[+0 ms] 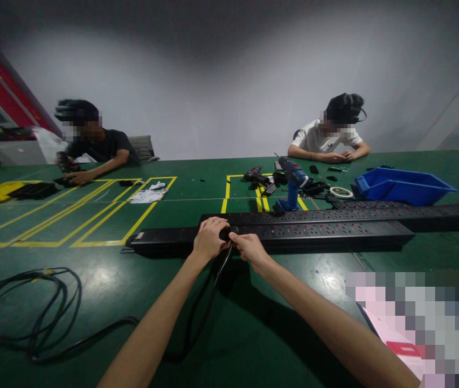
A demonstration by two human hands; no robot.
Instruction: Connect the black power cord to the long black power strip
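My left hand (210, 238) is closed round a black plug (224, 233), over the sockets of the nearer black power strip (314, 230). The fingers cover much of the plug, so how far it sits in a socket is hidden. My right hand (250, 249) pinches the black power cable (222, 269) where it leaves the plug. From there the cable drops toward me and passes under my left forearm. A loose coil of black cable (65, 302) lies at the left of the table. Behind the nearer strip lies a second long power strip (391, 214).
Beyond the strips stand a blue cordless drill (290, 186) and a blue bin (405, 186). A second power tool (256, 175), a white tape roll (341, 192) and papers (148, 195) lie nearby. Two people sit across the green table (104, 285). A pink-and-white item, partly blurred, lies front right.
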